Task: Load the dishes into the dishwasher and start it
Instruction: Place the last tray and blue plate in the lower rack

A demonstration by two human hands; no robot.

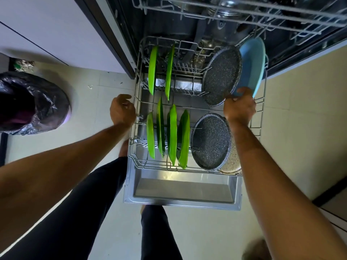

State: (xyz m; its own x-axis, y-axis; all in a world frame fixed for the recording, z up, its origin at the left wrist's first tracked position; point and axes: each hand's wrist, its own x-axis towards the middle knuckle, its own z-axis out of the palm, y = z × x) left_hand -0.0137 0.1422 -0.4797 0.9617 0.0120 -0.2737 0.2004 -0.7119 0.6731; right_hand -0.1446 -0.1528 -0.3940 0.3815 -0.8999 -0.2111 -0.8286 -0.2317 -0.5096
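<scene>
The dishwasher's lower rack is pulled out over the open door. Several green plates stand on edge in its left half. Two dark speckled pans stand on the right, one at the back and one at the front. A light blue dish leans behind the back pan at the rack's far right corner. My right hand grips the blue dish's lower edge. At the rack's left rim, my left hand is curled, and whether it holds the wire is unclear.
The upper rack hangs out above with metal cookware in it. A bin lined with a black bag stands on the floor to the left. White cabinet fronts flank the dishwasher. My legs and feet stand at the door's front edge.
</scene>
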